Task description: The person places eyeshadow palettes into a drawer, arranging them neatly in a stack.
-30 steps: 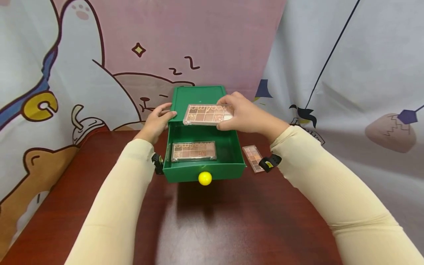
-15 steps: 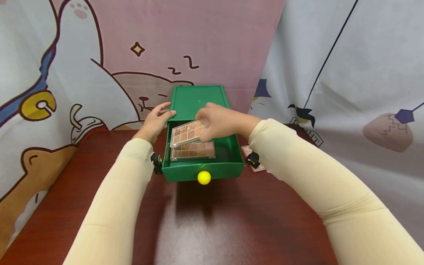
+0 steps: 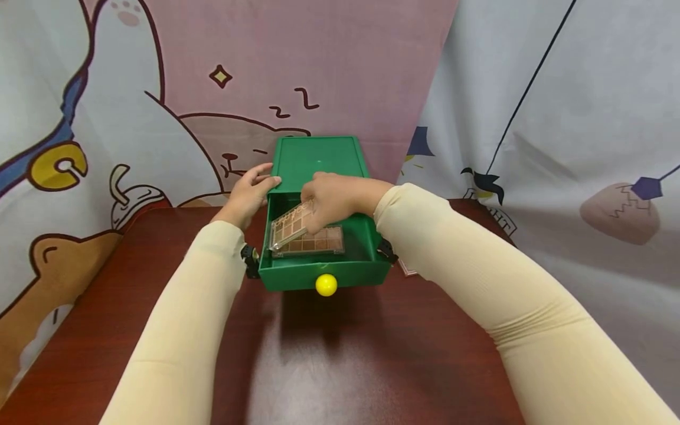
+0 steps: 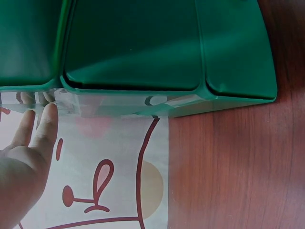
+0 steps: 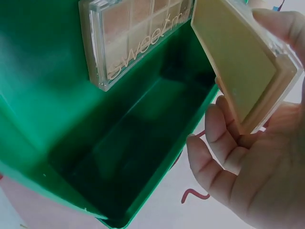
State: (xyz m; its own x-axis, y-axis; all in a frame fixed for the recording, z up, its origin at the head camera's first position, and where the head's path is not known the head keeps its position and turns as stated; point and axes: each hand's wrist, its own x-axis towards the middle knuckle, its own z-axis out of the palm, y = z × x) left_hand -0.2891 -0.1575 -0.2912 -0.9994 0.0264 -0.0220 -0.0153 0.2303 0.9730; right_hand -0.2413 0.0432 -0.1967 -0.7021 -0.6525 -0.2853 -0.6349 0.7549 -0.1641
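Observation:
A green box stands on the table with its drawer pulled out; a yellow ball knob is on the front. Over the drawer's left part, my right hand pinches a clear-cased eyeshadow palette, thumb and fingers at its edges. It slants above a second eyeshadow palette, which lies in the drawer near the front and is partly covered. The right wrist view shows the held palette's pale underside. My left hand rests with extended fingers against the box's left side.
On the brown table, right of the drawer, a corner of another palette shows from under my right sleeve. A printed cloth hangs close behind the box. Within the drawer, bare green floor shows beside the lying palette.
My right hand has carried the palette from above the box front down and left into the drawer, tilting it. The sleeve now hides most of the palette on the table. The left hand has stayed put.

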